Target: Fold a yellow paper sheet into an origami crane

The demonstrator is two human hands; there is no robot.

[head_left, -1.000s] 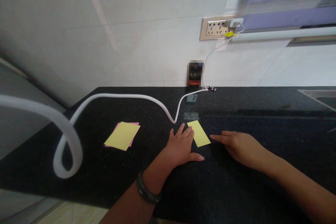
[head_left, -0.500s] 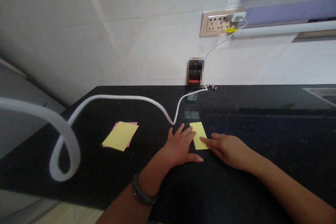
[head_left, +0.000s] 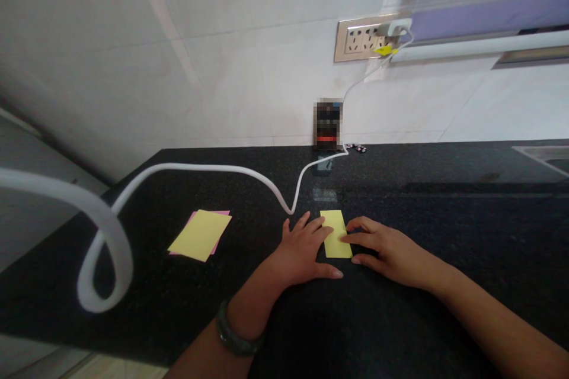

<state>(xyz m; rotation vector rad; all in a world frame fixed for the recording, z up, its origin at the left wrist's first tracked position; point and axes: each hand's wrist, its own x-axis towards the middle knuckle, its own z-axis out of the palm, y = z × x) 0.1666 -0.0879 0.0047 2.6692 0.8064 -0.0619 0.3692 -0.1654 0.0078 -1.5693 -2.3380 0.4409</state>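
A narrow rectangle of yellow paper (head_left: 335, 247) lies flat on the black countertop (head_left: 400, 320). My left hand (head_left: 302, 251) rests palm down with its fingers spread, and its fingertips press on the paper's left side. A green bangle circles that wrist. From the right, my right hand (head_left: 377, 246) touches the paper's right edge with its fingers apart and slightly bent; the thumb lies near the lower right corner. Further left, a yellow sheet (head_left: 200, 235) lies at an angle over a pink sheet (head_left: 223, 214), which shows only at its edges.
A thick white cable (head_left: 208, 167) runs across the counter and loops at the left, close to the camera. A blurred-out phone-like device (head_left: 328, 124) leans on the tiled wall, below a socket panel (head_left: 355, 40). A metal-rimmed recess (head_left: 533, 157) is at the far right.
My right hand has spread its fingers and thumb from a pointing pose over the paper. My left hand stays on the paper. The view has shifted slightly.
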